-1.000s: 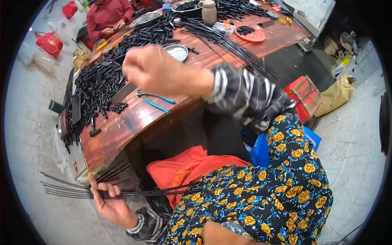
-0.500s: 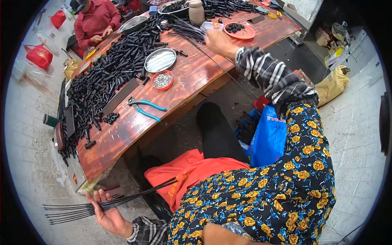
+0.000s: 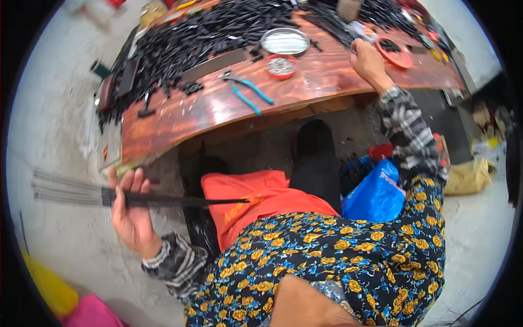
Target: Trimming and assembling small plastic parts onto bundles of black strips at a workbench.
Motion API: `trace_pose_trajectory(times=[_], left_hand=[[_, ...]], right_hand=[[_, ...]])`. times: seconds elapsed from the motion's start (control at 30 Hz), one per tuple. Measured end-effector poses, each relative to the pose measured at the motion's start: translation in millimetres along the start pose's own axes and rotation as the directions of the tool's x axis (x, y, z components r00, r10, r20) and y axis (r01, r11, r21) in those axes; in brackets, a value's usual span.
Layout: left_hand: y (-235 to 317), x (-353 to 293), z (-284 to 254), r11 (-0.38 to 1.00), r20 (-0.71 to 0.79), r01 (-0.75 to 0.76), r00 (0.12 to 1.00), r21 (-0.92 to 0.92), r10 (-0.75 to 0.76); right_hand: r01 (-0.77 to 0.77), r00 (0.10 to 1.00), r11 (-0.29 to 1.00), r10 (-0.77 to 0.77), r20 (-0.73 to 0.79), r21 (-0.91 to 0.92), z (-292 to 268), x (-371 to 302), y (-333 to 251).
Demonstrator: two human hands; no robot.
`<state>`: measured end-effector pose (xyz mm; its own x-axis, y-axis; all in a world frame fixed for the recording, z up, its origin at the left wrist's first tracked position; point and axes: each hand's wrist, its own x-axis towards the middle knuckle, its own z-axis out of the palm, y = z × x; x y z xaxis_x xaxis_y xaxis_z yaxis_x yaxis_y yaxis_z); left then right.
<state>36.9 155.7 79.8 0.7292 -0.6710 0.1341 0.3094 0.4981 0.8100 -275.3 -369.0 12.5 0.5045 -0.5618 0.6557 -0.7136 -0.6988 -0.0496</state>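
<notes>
- Clock face centred on the view, 12 at the top.
- Left hand point(image 3: 131, 212), between 8 and 9 o'clock: fingers grasping a bundle of black rods point(image 3: 180, 201). Thin ends fan out toward 9; opposite ends lie over the red cloth point(image 3: 259, 182) on the lap.
- Right hand point(image 3: 370, 62), between 1 and 2: fingers curled at the near end of the table rods point(image 3: 327, 26). Cannot tell whether they grip any; the hand hides the rod ends.
- Tabletop point(image 3: 163, 125) spans 10 to 2.
- Crowding the right hand: orange plate point(image 3: 402, 59) of small black bits, just on its 3 o'clock side; jar point(image 3: 348, 8) near its 11, beside the table rods.
- At 12: pliers point(image 3: 248, 92) with blue handles, near the tabletop's front edge; beyond them, red dish point(image 3: 281, 66) of silvery bits and metal dish point(image 3: 285, 42) with white sticks.
- At 11: flat bar point(image 3: 215, 64) along the front of a heap of black parts point(image 3: 218, 30).
- Floor, 3 to 4: blue bag point(image 3: 376, 193), tan sack point(image 3: 469, 177).
</notes>
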Motion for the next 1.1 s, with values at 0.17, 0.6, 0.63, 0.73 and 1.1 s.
trace_pose_trajectory(times=[0.17,0.6,0.63,0.73,1.1], left_hand=[[-6.3,7.1,37.7,1.0,0.046,0.02,0.999,-0.021,-0.019],[-16.9,40.1,104.9,0.995,0.282,0.089,0.954,0.041,-0.097],[-18.5,42.5,106.2,0.995,0.27,0.078,0.959,0.059,-0.091],[-20.7,45.4,114.4,0.989,0.269,0.108,0.954,0.098,-0.131],[-6.4,121.1,149.8,0.952,0.527,0.19,0.798,0.242,-0.293]], right_hand=[[-0.012,0.906,0.536,-0.351,0.236,0.844,-65.1,-32.2,-196.9],[-0.714,0.541,-0.207,-0.769,0.34,0.669,-87.7,-73.9,-317.5],[-0.707,0.546,-0.181,-0.755,0.365,0.684,-89.3,-73.9,-316.5],[-0.706,0.541,-0.176,-0.759,0.362,0.686,-97.1,-72.3,-305.4],[-0.596,0.564,-0.104,-0.76,0.323,0.796,-102.2,-14.6,-287.9]])
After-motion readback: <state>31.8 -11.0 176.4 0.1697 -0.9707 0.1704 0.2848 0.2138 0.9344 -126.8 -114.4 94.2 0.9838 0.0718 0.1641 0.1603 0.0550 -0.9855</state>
